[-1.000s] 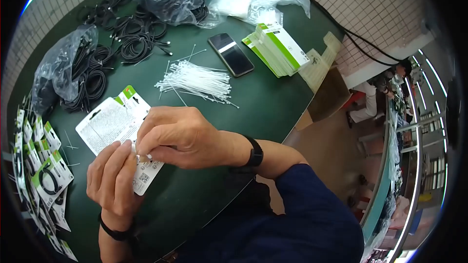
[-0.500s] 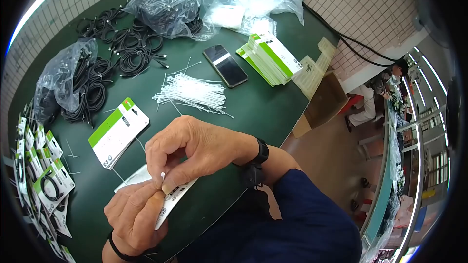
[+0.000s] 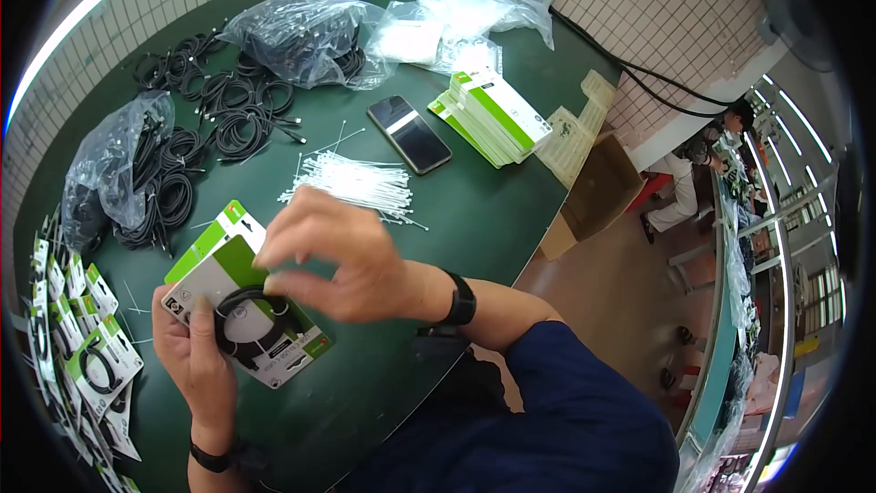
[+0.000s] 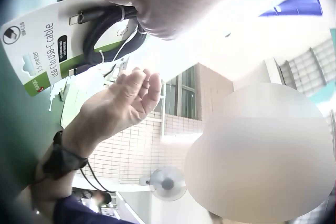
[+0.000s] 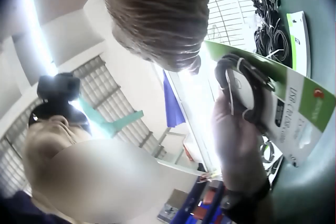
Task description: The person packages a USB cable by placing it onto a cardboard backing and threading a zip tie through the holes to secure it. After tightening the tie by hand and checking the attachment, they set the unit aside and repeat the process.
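Green table (image 3: 461, 242) — left hand (image 3: 197, 358) grips one card (image 3: 248, 316) bearing one cable (image 3: 248, 349)

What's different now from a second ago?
The packaging card has been flipped over, so its coiled USB-C cable now faces up. The left hand still grips it; the right hand has let go. The smartphone, pile of white cable ties and stack of cards stayed put.

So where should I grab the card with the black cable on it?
Probably take the card by its green-cornered end, coming from the right in the head view: that end looks flat and free, while the black cable bulges across the middle and the left hand holds the left edge.
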A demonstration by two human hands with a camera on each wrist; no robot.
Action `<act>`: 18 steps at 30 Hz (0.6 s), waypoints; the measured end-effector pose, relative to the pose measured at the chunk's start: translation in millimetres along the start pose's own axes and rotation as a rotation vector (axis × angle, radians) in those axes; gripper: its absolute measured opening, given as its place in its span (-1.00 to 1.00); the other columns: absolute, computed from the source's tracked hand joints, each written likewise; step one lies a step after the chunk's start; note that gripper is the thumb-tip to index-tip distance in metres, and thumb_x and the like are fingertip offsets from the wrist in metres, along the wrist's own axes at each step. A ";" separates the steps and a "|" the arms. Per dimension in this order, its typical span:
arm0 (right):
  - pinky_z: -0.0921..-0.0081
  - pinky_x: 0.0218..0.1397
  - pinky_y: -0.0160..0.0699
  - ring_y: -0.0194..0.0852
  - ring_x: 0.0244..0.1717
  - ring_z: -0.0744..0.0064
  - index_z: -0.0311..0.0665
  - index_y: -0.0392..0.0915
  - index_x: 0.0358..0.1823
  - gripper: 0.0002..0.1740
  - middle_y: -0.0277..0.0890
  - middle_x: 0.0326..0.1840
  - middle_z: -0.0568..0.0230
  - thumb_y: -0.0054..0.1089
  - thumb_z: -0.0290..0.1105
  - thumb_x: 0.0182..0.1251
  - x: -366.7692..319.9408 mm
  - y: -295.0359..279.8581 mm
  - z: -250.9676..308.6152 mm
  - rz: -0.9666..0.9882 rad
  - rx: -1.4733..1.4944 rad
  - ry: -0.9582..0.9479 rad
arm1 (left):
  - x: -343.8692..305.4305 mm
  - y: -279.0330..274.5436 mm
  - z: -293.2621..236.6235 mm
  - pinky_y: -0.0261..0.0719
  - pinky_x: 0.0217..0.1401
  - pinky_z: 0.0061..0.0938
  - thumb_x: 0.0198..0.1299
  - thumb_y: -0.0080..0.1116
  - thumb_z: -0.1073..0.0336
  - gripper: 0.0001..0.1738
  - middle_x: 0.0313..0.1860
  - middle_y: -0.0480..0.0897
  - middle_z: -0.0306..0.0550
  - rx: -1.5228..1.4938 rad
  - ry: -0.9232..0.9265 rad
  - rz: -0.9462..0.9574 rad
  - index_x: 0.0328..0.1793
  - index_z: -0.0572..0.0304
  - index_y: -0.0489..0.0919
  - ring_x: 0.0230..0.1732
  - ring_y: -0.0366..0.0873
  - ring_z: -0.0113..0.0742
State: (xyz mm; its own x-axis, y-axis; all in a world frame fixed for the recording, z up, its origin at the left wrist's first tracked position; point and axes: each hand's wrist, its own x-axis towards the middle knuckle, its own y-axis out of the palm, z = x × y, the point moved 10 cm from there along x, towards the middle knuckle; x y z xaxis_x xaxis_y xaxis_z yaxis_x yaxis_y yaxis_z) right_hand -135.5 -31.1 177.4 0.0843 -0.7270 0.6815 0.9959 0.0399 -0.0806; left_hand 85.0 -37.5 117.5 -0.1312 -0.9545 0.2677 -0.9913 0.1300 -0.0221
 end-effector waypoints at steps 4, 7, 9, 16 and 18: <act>0.38 -0.13 0.51 0.50 -0.16 0.28 -0.15 0.63 -0.12 -0.77 0.57 -0.12 0.37 0.41 -0.45 0.20 -22.9 50.1 26.5 0.183 -0.471 -0.440 | 8.9 6.0 36.3 0.60 0.14 -0.48 0.63 0.03 0.37 -0.83 0.02 0.67 -0.13 -0.190 -0.099 -0.008 0.18 0.29 0.48 -0.01 0.62 -0.47; 0.31 -0.07 0.48 0.46 -0.13 0.21 -0.11 0.62 -0.18 -0.79 0.51 -0.14 0.40 0.38 -0.40 0.12 -34.4 67.5 10.5 0.273 -0.582 -0.427 | 6.2 10.4 42.7 0.60 0.16 -0.47 0.63 0.03 0.36 -0.80 0.06 0.68 -0.12 -0.235 -0.133 -0.017 0.23 0.30 0.47 0.00 0.63 -0.46; 0.29 -0.02 0.47 0.46 -0.12 0.23 -0.12 0.62 -0.22 -0.83 0.48 -0.17 0.40 0.34 -0.38 0.13 -34.5 66.9 11.2 0.270 -0.566 -0.451 | 3.2 17.1 43.3 0.59 0.22 -0.48 0.61 0.07 0.37 -0.73 0.10 0.68 -0.10 -0.269 -0.158 0.001 0.30 0.33 0.48 0.06 0.64 -0.45; 0.34 -0.11 0.54 0.50 -0.19 0.26 -0.13 0.68 -0.23 -0.78 0.54 -0.19 0.40 0.34 -0.45 0.03 -29.9 60.6 8.2 0.247 -0.461 -0.447 | 1.1 20.5 37.9 0.57 0.23 -0.48 0.57 0.07 0.41 -0.72 0.11 0.69 -0.10 -0.245 -0.196 -0.043 0.31 0.35 0.51 0.08 0.62 -0.45; 0.39 -0.22 0.56 0.51 -0.25 0.27 -0.14 0.72 -0.16 -0.71 0.59 -0.19 0.37 0.39 -0.49 0.00 -30.1 57.5 8.6 0.220 -0.443 -0.451 | -0.7 17.1 34.9 0.58 0.18 -0.52 0.56 0.09 0.40 -0.73 0.07 0.70 -0.12 -0.171 -0.175 -0.043 0.28 0.35 0.53 0.04 0.62 -0.47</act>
State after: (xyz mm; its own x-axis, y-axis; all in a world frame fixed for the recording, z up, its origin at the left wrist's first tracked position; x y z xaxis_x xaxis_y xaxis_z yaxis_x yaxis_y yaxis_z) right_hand -80.5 -1.0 158.5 0.3843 -0.3727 0.8446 0.8552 -0.2009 -0.4777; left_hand 67.7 -44.0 83.3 -0.1036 -0.9902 0.0937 -0.9812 0.1172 0.1534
